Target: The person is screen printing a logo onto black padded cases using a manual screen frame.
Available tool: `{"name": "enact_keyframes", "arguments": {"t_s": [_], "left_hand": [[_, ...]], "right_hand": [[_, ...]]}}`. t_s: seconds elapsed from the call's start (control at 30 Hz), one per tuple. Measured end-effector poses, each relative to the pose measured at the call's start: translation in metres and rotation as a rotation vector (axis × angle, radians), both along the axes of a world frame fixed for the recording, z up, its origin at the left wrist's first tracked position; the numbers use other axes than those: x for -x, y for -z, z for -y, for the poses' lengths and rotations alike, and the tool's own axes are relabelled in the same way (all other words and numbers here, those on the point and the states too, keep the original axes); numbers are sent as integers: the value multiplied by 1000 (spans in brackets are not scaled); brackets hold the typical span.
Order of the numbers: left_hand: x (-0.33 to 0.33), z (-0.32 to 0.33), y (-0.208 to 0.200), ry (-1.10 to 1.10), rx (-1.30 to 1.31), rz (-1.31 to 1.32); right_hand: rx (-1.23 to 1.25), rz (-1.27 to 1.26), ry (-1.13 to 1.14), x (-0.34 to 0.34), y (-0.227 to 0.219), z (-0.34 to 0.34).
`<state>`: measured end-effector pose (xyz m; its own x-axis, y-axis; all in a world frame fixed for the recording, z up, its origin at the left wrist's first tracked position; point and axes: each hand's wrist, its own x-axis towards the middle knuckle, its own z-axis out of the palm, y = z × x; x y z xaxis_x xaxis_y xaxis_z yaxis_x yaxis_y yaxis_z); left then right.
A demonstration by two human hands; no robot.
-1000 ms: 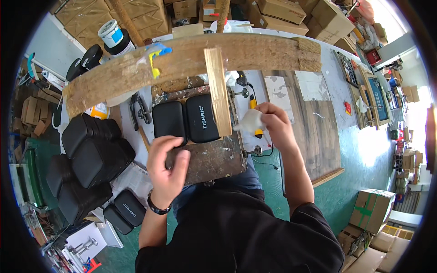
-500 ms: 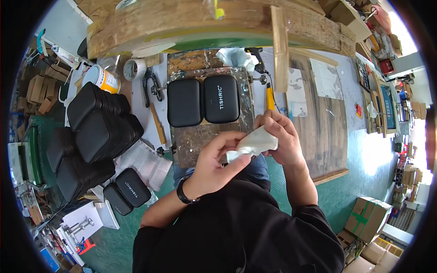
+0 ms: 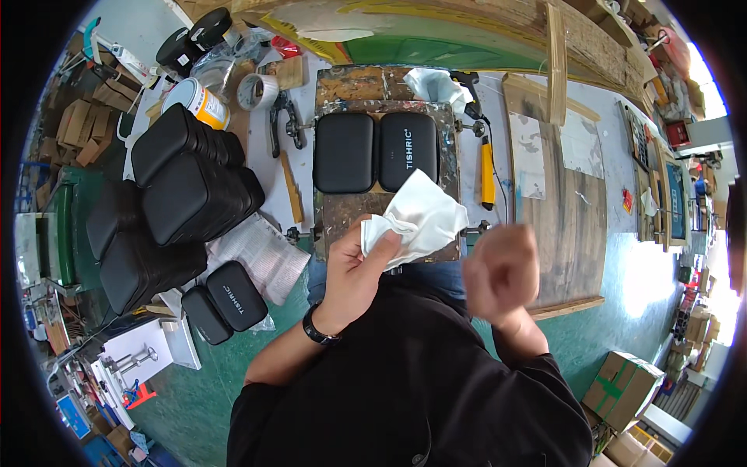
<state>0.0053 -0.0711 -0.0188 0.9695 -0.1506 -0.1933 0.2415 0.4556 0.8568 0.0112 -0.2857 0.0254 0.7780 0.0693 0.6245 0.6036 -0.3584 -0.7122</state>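
Observation:
My left hand [image 3: 356, 272] is closed on a crumpled white cloth [image 3: 429, 214], pinched between thumb and fingers. The cloth fans out to the right and overlaps the lower edge of a black case half [image 3: 395, 148]. My right hand [image 3: 504, 272] hangs apart from the cloth, to its right; motion smears its fingers, so their grip is unclear. Beside that case half lies a matching black half [image 3: 345, 156] on its left. Both rest flat on a paint-stained wooden board [image 3: 342, 214], and pale lettering marks the right one.
Black cases [image 3: 183, 194] are stacked at left, with an opened case [image 3: 233, 296] below them. Around the board are a white-and-yellow tub [image 3: 206, 107], a tape roll [image 3: 257, 92], a wooden stick [image 3: 292, 187], a yellow cutter knife [image 3: 488, 175] and another white cloth [image 3: 438, 87].
My right hand has let go of the cloth and moved right. The cloth, previously bunched between both hands, now spreads out from my left hand. The whole view has shifted slightly.

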Motion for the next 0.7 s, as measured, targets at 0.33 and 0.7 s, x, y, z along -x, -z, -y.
{"name": "enact_keyframes", "arguments": {"t_s": [0.33, 0.7], "left_hand": [[6, -8, -14, 52, -196, 263], [-15, -23, -21, 76, -709, 551]], "right_hand": [[59, -439, -284, -13, 9, -17], [206, -494, -344, -23, 16, -19]]}}
